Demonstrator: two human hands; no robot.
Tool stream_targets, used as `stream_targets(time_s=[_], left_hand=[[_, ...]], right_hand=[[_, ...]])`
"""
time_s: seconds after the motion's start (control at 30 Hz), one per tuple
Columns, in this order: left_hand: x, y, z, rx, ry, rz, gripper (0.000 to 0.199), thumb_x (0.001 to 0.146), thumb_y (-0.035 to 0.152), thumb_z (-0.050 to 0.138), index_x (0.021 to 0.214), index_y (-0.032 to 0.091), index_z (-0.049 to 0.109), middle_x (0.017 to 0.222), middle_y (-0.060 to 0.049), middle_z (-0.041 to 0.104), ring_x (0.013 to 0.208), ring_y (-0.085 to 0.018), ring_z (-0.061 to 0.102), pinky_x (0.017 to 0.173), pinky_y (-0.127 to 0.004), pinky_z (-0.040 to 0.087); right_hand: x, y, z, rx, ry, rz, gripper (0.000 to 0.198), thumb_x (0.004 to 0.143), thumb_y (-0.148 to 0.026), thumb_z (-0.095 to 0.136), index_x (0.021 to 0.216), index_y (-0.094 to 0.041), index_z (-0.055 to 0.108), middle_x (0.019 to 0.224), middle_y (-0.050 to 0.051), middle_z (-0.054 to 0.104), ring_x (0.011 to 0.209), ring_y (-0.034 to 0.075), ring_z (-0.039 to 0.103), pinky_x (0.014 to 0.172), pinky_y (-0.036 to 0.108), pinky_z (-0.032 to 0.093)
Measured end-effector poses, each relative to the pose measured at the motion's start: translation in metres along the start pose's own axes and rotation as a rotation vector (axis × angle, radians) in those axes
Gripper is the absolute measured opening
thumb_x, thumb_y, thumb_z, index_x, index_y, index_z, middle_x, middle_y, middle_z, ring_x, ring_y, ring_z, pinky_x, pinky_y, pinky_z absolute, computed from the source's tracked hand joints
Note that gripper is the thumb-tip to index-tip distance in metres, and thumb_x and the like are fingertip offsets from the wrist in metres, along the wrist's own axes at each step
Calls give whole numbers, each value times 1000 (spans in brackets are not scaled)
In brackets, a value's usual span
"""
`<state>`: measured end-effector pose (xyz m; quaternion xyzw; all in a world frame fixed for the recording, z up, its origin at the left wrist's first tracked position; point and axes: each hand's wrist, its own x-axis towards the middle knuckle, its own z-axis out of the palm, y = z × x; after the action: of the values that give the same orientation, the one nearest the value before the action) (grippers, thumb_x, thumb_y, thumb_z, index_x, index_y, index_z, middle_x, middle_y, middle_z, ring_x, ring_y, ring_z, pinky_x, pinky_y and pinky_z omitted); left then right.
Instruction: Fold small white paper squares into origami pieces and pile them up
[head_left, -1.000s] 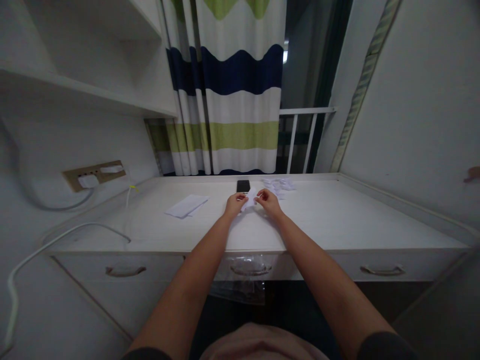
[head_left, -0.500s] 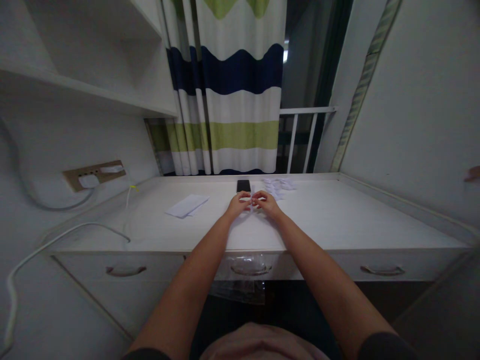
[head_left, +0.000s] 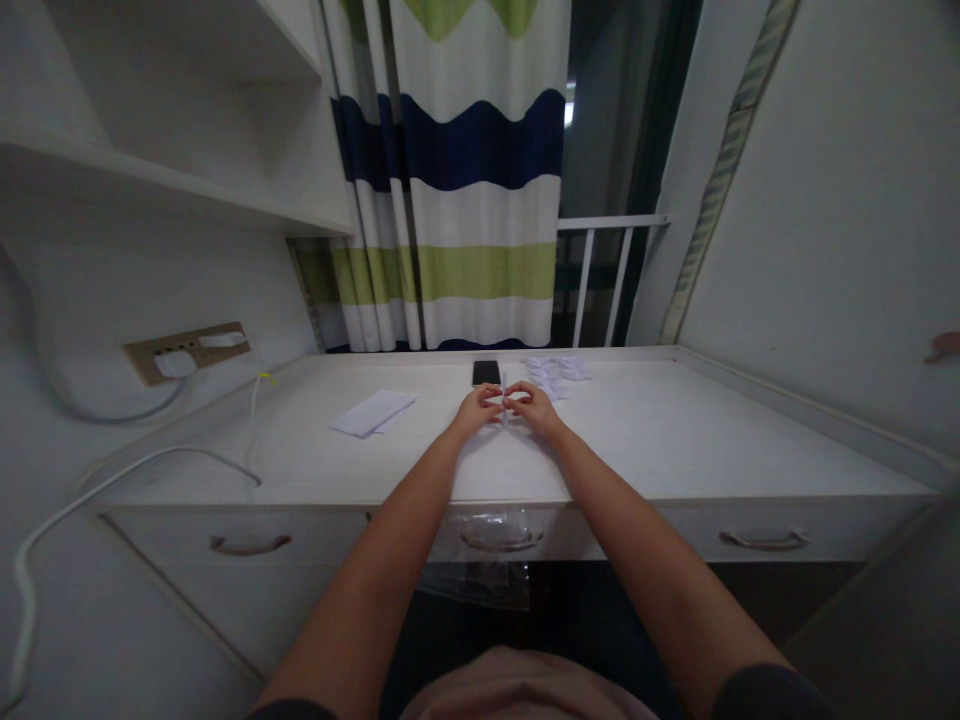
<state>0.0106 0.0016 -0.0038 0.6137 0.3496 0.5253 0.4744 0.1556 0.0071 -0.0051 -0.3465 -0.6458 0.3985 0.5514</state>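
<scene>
Both of my hands meet over the middle of the white desk (head_left: 637, 430). My left hand (head_left: 477, 407) and my right hand (head_left: 531, 406) pinch a narrow strip of white paper (head_left: 505, 383) between them, held upright with its thin edge toward me. Fingers cover most of the paper, so its folds cannot be made out. Just behind my right hand lies a pile of folded white paper pieces (head_left: 556, 372). Beyond my left hand is a flat black object (head_left: 486, 372), perhaps a phone. To the left rest some flat white paper sheets (head_left: 373, 412).
A white cable (head_left: 187, 450) crosses the desk's left end, below a wall socket (head_left: 186, 352) with plugs. Drawers with handles (head_left: 763, 541) run along the front, and clear plastic (head_left: 480, 585) hangs under the middle one. A striped curtain (head_left: 484, 270) hangs behind the desk.
Hardly anything differs. My fingers shift very slightly on the paper strip, and the whole view drifts a little. The sheets, the pile and the black object stay in place.
</scene>
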Motion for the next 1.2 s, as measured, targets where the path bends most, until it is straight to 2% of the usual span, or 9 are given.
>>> stream_targets(time_s=[0.27,0.43,0.57,0.77,1.0,1.2], left_hand=[[1,1,0,31,6,-10,38,52,23,75,80,16,49,97,-4,61,58,-6,55,51,-20,45],[2,-2,0,55,16,19,37,53,21,74,79,15,49,95,-4,59,62,-7,56,47,-17,41],[2,-4,0,64,43,7,36,55,20,74,81,15,49,97,-5,58,66,-9,57,51,-18,44],[-1,0,1,108,66,-2,38,59,20,73,87,16,47,108,-7,55,64,-7,57,53,-23,48],[-1,1,1,116,88,-3,44,60,20,73,94,18,46,107,-8,56,63,-8,57,54,-23,49],[-1,1,1,119,99,-9,43,61,17,72,95,18,46,105,-7,55,63,-8,57,52,-21,49]], right_hand=[[2,2,0,13,-4,1,24,54,-35,71,69,-19,60,76,0,63,58,10,56,52,23,47],[3,3,-1,-4,-23,-2,27,55,-36,72,72,-19,61,83,2,64,61,10,57,52,24,48],[3,5,-2,-20,-38,-16,28,56,-36,71,76,-19,61,86,3,64,64,12,59,52,24,49],[4,7,-2,-30,-47,-24,26,59,-33,69,79,-19,60,89,4,65,67,13,60,54,24,50],[4,6,-2,-36,-43,-33,25,61,-30,67,82,-18,60,90,5,65,69,13,61,55,24,50],[4,7,-1,-61,-29,-49,25,62,-29,63,84,-18,59,86,4,64,62,12,59,50,23,49]])
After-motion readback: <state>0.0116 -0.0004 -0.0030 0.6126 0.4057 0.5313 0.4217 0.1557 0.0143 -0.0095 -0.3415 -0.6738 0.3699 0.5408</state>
